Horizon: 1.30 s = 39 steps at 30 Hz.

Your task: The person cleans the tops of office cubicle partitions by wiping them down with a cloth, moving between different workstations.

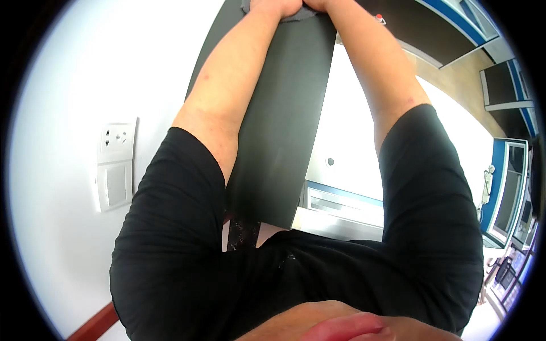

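Both my arms stretch forward over a long dark grey panel or shelf top [284,113]. At the top edge of the view, my left hand [277,7] rests on a grey cloth [300,16]. Just to its right, my right hand [317,4] is by the same cloth, close to the panel's right edge. The frame cuts off both hands and their fingers do not show, so I cannot make out whether they grip the cloth.
A white wall with a socket [117,138] and a switch [117,184] runs along the left. To the right and lower is a white desk [347,119] with a round cable hole. A small red-and-white object [379,19] lies farther off; blue-edged partitions [503,187] stand at right.
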Available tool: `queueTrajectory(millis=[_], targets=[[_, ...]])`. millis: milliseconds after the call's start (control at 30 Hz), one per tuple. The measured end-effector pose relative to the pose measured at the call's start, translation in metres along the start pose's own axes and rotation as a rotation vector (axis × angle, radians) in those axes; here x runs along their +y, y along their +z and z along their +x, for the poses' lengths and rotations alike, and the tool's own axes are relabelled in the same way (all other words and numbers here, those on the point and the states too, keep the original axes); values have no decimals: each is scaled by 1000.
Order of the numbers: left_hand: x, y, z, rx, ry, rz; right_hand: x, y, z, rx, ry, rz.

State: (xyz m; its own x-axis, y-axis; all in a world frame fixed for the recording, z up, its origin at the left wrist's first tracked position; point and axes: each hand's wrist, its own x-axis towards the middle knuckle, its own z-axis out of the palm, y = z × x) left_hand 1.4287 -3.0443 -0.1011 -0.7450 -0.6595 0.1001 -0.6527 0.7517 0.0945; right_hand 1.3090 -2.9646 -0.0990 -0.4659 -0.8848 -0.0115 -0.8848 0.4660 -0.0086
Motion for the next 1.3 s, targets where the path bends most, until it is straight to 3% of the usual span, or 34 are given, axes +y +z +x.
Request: queueTrajectory(millis=[67,133,167,767,1067,1300], targets=[[-2,-14,-28,-89,-32,6,-10,7,-15,39,18,33],[-15,17,-39,40,3,-18,-21,17,-29,58,10,-2],[-12,-1,-62,-26,-10,41,-19,37,-29,169,18,-29],[-40,-39,-421,-57,-53,34,-189,28,-377,90,58,78],[-69,-42,-500,-7,-44,8,-257,19,-439,35,83,25],[-78,-53,-497,-76,-259,10,-274,13,-421,-11,60,48]])
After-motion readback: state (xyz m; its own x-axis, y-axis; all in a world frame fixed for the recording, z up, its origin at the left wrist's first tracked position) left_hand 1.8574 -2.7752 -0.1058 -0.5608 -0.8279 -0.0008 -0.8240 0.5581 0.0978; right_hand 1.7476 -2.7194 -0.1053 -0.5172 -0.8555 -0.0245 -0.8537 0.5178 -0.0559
